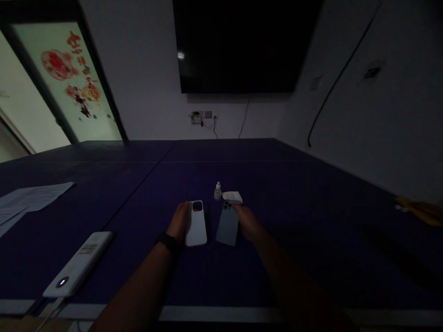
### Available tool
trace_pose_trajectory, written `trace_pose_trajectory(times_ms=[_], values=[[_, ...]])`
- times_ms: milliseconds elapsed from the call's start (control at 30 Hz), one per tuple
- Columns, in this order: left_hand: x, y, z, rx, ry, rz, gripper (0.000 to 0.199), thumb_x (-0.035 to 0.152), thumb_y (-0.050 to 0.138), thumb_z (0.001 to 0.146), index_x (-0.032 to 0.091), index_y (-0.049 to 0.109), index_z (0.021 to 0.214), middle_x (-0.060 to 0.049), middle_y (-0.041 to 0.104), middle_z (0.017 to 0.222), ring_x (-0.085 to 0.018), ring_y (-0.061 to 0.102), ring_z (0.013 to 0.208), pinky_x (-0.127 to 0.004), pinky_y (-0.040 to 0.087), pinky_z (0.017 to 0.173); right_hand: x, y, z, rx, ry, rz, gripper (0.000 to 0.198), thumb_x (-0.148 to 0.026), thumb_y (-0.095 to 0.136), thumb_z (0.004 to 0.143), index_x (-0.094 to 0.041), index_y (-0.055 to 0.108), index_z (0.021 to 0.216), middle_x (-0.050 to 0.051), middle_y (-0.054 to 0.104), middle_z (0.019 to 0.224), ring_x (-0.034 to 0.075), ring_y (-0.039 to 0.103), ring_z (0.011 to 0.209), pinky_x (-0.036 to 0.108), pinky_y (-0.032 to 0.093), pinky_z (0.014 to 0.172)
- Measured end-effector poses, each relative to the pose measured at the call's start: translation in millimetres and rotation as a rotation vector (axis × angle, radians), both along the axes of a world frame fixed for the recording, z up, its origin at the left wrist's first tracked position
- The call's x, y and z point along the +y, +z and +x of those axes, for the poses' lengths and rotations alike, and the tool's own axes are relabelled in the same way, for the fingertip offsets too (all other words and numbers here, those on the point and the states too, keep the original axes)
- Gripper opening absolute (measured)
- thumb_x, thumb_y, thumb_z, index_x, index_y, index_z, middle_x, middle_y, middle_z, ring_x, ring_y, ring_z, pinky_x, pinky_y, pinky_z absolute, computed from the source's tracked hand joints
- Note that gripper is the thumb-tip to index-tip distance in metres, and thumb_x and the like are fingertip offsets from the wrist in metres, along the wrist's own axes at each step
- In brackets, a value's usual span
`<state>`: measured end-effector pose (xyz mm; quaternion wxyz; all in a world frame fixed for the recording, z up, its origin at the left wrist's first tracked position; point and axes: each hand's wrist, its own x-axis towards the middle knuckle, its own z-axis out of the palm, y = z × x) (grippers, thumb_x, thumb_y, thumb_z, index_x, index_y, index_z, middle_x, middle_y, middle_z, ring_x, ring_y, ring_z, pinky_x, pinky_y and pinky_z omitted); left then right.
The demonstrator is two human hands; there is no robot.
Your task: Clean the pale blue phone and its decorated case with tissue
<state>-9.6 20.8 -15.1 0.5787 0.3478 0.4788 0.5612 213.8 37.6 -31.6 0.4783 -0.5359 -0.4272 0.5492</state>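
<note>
My left hand [179, 221], with a dark band on its wrist, is closed around the left edge of a white phone case [196, 229] that has a dark camera opening at its top. In my right hand [246, 221] is a grey-blue smartphone [227, 226], back side up, its camera lenses at the upper end; the fingers grip its right edge. Case and phone are side by side with a gap between them. Just beyond them stands a small clear dropper bottle [217, 192] with a white cap. A white cloth or tissue [232, 197] lies beside the bottle, behind the phone.
On the dark blue table [138, 258], a white power bank [79, 265] with a cable lies at the left front. Paper sheets [31, 200] rest at the far left. A yellow-orange item [420, 211] is at the right edge. A large dark screen [245, 46] hangs on the wall.
</note>
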Motion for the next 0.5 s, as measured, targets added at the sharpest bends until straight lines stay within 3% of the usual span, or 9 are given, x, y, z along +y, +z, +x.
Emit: trace_pose_trajectory(times_ms=[233,400,500], values=[[0,-2.5,1,-0.045,-0.055,-0.044,0.05,0.062,0.067,0.078,0.014,0.063,0.095,-0.005,0.068,0.069,-0.019,0.063,0.054,-0.03,0.046,0.056,4,-2,14,-0.362,0.135,-0.008,0.032,-0.038,0.062,0.099,-0.016,0.062,0.121,0.008,0.066,0.118,0.021,0.067,0.099,0.041,0.059,0.085],[1,-4.0,2,-0.066,-0.066,-0.061,0.042,0.056,0.066,0.082,0.017,0.062,0.098,-0.003,0.068,0.07,-0.017,0.062,0.052,-0.028,0.047,0.055,9,2,18,-0.698,0.149,0.026,0.031,-0.037,0.062,0.099,-0.018,0.062,0.122,0.008,0.064,0.123,0.022,0.066,0.104,0.042,0.058,0.089],[1,-4.7,2,-0.082,-0.072,-0.07,0.037,0.052,0.064,0.085,0.018,0.062,0.098,-0.002,0.068,0.068,-0.016,0.061,0.051,-0.027,0.047,0.055,9,7,20,-0.884,0.107,0.06,0.03,-0.041,0.065,0.096,-0.016,0.067,0.111,0.008,0.068,0.114,0.022,0.067,0.1,0.04,0.056,0.087]])
